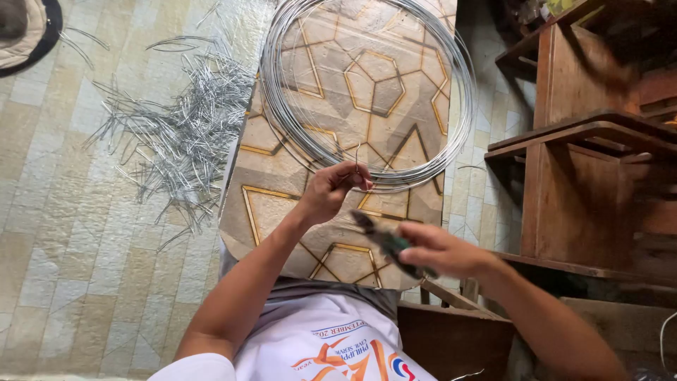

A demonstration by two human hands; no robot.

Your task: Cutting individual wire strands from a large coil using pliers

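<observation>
While the left hand [331,189] pinches the free end of a thin steel wire [357,156] between thumb and fingertips, the short end stands up just above the knuckles and curves back toward the big wire coil [451,77]. That coil lies flat as a wide ring of many silvery loops on a board patterned with tan hexagons and gold lines [374,85], which rests across the person's lap; its near edge passes right under the pinching fingers. The right hand [441,250] is closed around the dark, green-handled pliers [386,243], whose nose points up and left toward the other hand without touching it; the tool is blurred, so whether its tips are apart cannot be told. On the tiled floor [63,233] to the left of the board lies a loose heap of cut wire pieces [187,127], well apart from both hands. Brown wooden furniture [585,169] stands close on the right, near the right forearm.
</observation>
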